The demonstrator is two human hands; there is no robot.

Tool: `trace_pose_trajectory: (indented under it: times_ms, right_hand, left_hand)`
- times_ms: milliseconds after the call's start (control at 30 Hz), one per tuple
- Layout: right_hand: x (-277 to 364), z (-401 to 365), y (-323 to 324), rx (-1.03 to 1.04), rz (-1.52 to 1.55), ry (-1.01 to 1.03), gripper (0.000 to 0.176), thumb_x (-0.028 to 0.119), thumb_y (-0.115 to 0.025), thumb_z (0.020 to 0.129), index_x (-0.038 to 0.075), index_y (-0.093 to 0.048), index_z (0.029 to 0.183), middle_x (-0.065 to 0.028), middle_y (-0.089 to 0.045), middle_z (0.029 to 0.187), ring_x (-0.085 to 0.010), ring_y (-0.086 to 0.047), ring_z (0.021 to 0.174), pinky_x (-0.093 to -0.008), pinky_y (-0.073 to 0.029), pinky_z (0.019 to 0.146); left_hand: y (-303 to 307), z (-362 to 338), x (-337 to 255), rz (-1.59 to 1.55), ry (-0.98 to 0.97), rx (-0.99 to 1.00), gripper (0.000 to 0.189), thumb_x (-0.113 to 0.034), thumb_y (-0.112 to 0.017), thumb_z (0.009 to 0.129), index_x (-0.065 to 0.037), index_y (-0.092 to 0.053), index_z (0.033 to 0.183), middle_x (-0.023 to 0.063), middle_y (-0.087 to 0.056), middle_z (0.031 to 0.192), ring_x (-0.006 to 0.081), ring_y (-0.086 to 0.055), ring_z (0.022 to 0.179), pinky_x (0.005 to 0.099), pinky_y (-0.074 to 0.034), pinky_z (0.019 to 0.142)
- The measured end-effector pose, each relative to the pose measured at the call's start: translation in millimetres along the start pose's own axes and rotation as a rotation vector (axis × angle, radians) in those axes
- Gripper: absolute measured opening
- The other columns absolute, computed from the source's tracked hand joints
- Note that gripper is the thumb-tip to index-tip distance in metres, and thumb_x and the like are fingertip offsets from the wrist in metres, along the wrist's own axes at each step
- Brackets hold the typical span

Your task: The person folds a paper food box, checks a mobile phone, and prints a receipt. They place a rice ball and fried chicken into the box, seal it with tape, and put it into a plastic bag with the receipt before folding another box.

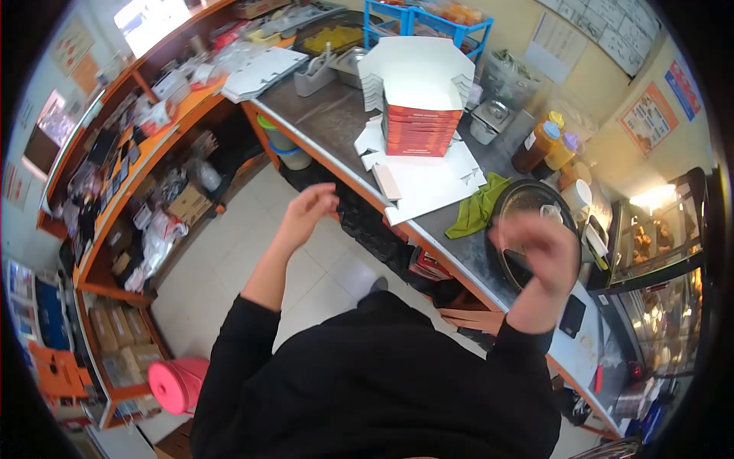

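My left hand [307, 213] hangs in the air in front of the counter, fingers loosely bent and nothing visible in them. Blurred by motion, my right hand [541, 249] is above a round black pan [505, 206], its fingers loosely apart with no object showing. Between and beyond my hands stands a stack of red folded cardboard boxes [420, 131], with white insides up on top. Flat white cardboard [436, 187] lies under and in front of the stack. A green cloth [480, 208] is crumpled beside the pan's left edge.
Sauce bottles [541, 145] and metal containers [491, 121] stand at the back right. A lit glass display case [657, 229] is at far right. More white cardboard sheets [264, 73] lie on the left counter. A pink bin [174, 385] stands on the floor at left.
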State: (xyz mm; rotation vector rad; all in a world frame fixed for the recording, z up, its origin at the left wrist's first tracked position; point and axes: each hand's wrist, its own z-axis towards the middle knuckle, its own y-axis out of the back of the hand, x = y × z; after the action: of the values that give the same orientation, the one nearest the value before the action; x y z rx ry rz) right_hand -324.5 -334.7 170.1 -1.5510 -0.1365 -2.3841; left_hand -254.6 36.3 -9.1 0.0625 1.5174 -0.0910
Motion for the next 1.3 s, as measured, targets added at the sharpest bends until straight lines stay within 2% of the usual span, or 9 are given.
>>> trace_pose_trajectory:
  times_ms: [67,133,367,533,633,767,1033,1100,1300]
  right_hand:
    - [-104.8,50.9,44.5,0.102,-0.193,-0.316,0.046,0.005,-0.058,0.089,-0.001,-0.047,0.133,-0.0145,-0.059,0.123,-0.017,-0.059,0.102,-0.0297,-0.046,0.09]
    - [-236.2,68.6,95.6,-0.087,-0.183,-0.386,0.058,0.008,-0.064,0.087,0.001,-0.04,0.139,-0.0161,-0.055,0.129,-0.0169,-0.059,0.103,-0.0304,-0.046,0.09]
    - [-357.5,125.8,87.2,-0.489,-0.515,-0.539,0.07,0.016,-0.071,0.081,0.003,-0.037,0.141,-0.0187,-0.053,0.131,-0.0258,-0.058,0.107,-0.0341,-0.047,0.091]
    - [-357.2,128.2,39.2,-0.039,-0.502,-0.564,0.042,0.018,-0.068,0.083,0.005,-0.059,0.122,-0.0129,-0.062,0.122,-0.0268,-0.059,0.11,-0.0355,-0.047,0.093]
    - [-340.7,125.1,-4.7,0.02,-0.684,-0.737,0.041,0.027,-0.064,0.086,0.009,-0.061,0.123,-0.0154,-0.059,0.126,-0.0328,-0.056,0.115,-0.0374,-0.044,0.098]
    - [-350.6,97.2,-58.1,0.131,-1.184,-0.515,0.046,0.038,-0.061,0.087,0.012,-0.059,0.125,-0.0112,-0.057,0.129,-0.0356,-0.051,0.122,-0.0436,-0.046,0.097]
    - [-355.3,101.2,-79.1,-0.103,-1.08,-0.648,0.032,0.029,-0.06,0.088,0.009,-0.066,0.112,-0.0118,-0.065,0.113,-0.0331,-0.061,0.103,-0.0419,-0.049,0.085]
    - [-359.1,99.2,-75.4,-0.18,-1.028,-0.505,0.027,0.026,-0.06,0.089,0.007,-0.069,0.105,-0.0156,-0.069,0.096,-0.0338,-0.065,0.086,-0.0405,-0.051,0.077]
    - [-350.0,110.5,-76.1,-0.409,-0.989,-0.702,0.019,0.015,-0.055,0.087,0.006,-0.067,0.1,-0.018,-0.068,0.087,-0.0354,-0.065,0.078,-0.0409,-0.052,0.073]
  left_hand:
    - [2.1,67.5,5.7,0.119,-0.025,-0.032,0.037,-0.017,-0.054,0.097,-0.002,-0.049,0.131,0.0077,-0.063,0.11,0.0145,-0.058,0.101,0.0301,-0.045,0.092]
    - [-0.1,128.1,20.1,0.086,-0.045,-0.112,0.047,-0.017,-0.058,0.095,-0.002,-0.042,0.136,0.0102,-0.057,0.122,0.0153,-0.056,0.105,0.0297,-0.044,0.093]
    - [-10.5,303.1,35.2,0.311,-0.284,-0.259,0.06,-0.017,-0.068,0.087,-0.001,-0.039,0.136,0.015,-0.049,0.132,0.022,-0.053,0.115,0.0357,-0.043,0.096]
    - [-8.6,354.2,34.8,0.032,-0.116,-0.033,0.032,-0.011,-0.065,0.089,0.002,-0.057,0.118,0.0078,-0.064,0.111,0.013,-0.059,0.099,0.0273,-0.045,0.086]
    - [-2.8,367.1,52.1,-0.099,-0.369,-0.167,0.02,-0.008,-0.061,0.091,0.002,-0.062,0.109,0.0043,-0.068,0.097,0.0092,-0.06,0.087,0.0243,-0.046,0.077]
    - [53.2,352.6,29.9,-0.025,-0.403,-0.327,0.017,-0.01,-0.061,0.092,0.001,-0.062,0.105,0.0055,-0.067,0.095,0.0096,-0.059,0.082,0.025,-0.047,0.074]
    - [216.2,377.3,41.4,0.013,-0.46,-0.431,0.019,-0.012,-0.055,0.095,0.002,-0.057,0.107,0.0089,-0.064,0.103,0.0149,-0.06,0.091,0.0272,-0.047,0.081]
    - [231.1,379.4,56.7,0.044,-0.47,-0.414,0.021,-0.011,-0.054,0.096,0.004,-0.055,0.11,0.0103,-0.062,0.108,0.0162,-0.059,0.095,0.0287,-0.046,0.085]
    - [243.2,366.8,69.5,0.127,-0.416,-0.338,0.039,-0.012,-0.054,0.095,0.007,-0.041,0.126,0.0182,-0.05,0.126,0.0232,-0.05,0.114,0.0343,-0.037,0.1]
